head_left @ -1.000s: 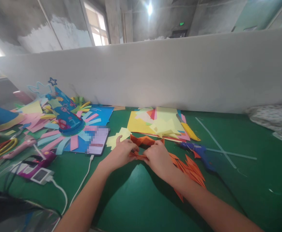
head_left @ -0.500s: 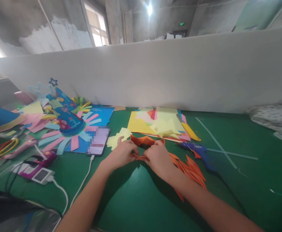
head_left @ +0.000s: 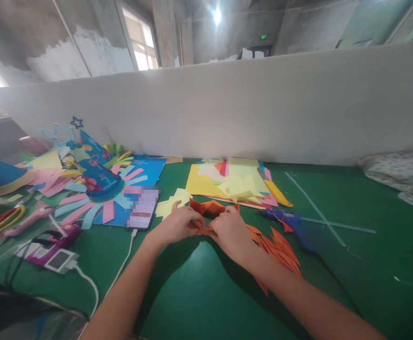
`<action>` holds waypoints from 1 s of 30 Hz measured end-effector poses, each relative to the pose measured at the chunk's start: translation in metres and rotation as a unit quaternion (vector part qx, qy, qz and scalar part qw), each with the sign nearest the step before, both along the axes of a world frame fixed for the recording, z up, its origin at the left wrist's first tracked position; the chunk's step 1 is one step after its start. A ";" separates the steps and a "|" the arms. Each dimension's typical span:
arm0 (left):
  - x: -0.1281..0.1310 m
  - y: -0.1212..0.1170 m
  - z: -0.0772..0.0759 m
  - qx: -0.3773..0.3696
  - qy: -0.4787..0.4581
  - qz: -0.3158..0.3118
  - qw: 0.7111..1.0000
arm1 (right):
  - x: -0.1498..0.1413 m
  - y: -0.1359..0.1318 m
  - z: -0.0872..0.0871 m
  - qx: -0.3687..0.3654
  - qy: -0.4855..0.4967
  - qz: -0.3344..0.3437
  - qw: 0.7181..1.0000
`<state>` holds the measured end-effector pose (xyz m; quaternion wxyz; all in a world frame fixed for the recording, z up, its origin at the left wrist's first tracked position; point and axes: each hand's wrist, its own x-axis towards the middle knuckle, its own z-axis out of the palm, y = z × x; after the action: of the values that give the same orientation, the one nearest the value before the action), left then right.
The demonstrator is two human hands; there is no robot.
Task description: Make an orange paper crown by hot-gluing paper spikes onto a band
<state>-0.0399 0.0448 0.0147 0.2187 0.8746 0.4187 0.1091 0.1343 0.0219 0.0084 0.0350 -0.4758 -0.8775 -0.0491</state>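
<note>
green table [head_left: 199,283] runs up to a long white partition [head_left: 263,108], with bare concrete walls and a window behind it. from the head camera, both hands meet at the middle of the table. the left hand [head_left: 178,225] and the right hand [head_left: 229,231] are both closed in a pinch on the orange paper piece [head_left: 210,208], which lies on the table between them, partly folded with its points standing up at the far side. the paper looks very light and thin, it bends easily and keeps a crease, and it can tear if pulled hard; in this judgement the best place to hold it is at the folded edges near the fingertips, pressing flat and not squeezing. just right of the right hand lie orange cut scraps [head_left: 277,248], and beyond them a blue glue gun [head_left: 291,224]. to the left is a phone [head_left: 142,208] with its cable, and behind is a stack of coloured sheets [head_left: 228,182].
</note>
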 end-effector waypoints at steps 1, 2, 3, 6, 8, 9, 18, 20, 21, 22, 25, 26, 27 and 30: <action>0.000 0.001 -0.001 -0.001 0.002 -0.003 1.000 | 0.000 0.000 0.000 -0.003 0.001 -0.001 1.000; -0.001 0.001 -0.002 0.000 0.004 -0.003 1.000 | 0.001 0.000 0.000 -0.006 0.001 -0.002 1.000; -0.001 0.002 -0.003 0.000 0.004 -0.001 1.000 | 0.001 0.000 0.000 -0.008 0.002 -0.004 1.000; -0.002 0.002 -0.005 -0.010 -0.012 0.007 1.000 | 0.003 -0.001 0.001 -0.012 0.033 -0.006 0.999; -0.002 0.001 -0.005 -0.014 -0.024 0.004 1.000 | 0.002 -0.001 0.003 -0.016 0.080 -0.005 0.997; -0.002 0.000 -0.005 -0.012 -0.026 0.002 1.000 | 0.001 -0.001 0.004 -0.020 0.100 -0.005 0.995; 0.000 -0.003 -0.003 0.009 -0.019 -0.005 1.000 | -0.008 0.005 0.002 -0.030 0.140 -0.003 0.990; 0.000 -0.003 -0.003 0.013 -0.016 -0.007 1.000 | -0.009 0.005 0.002 -0.025 0.141 -0.001 0.990; 0.000 -0.003 -0.003 0.016 -0.014 -0.007 1.000 | -0.009 0.005 0.002 -0.022 0.141 0.001 0.990; -0.001 -0.002 -0.003 0.019 -0.013 -0.008 1.000 | -0.009 0.005 0.002 -0.019 0.141 0.004 0.990; -0.001 -0.002 -0.005 0.025 -0.015 -0.017 0.999 | -0.008 0.006 -0.001 -0.020 0.144 0.014 0.989; -0.001 -0.001 -0.006 0.027 -0.016 -0.019 0.999 | -0.008 0.006 -0.003 -0.021 0.145 0.017 0.989; -0.001 -0.001 -0.006 0.031 -0.016 -0.020 0.999 | -0.009 0.007 -0.004 -0.021 0.146 0.019 0.989; 0.000 0.000 -0.006 0.050 -0.014 -0.019 0.999 | -0.010 0.007 -0.004 -0.010 0.138 0.028 0.990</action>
<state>-0.0398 0.0451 0.0088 0.1829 0.8904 0.3934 0.1379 0.1240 0.0290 0.0048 0.1526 -0.4533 -0.8778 0.0265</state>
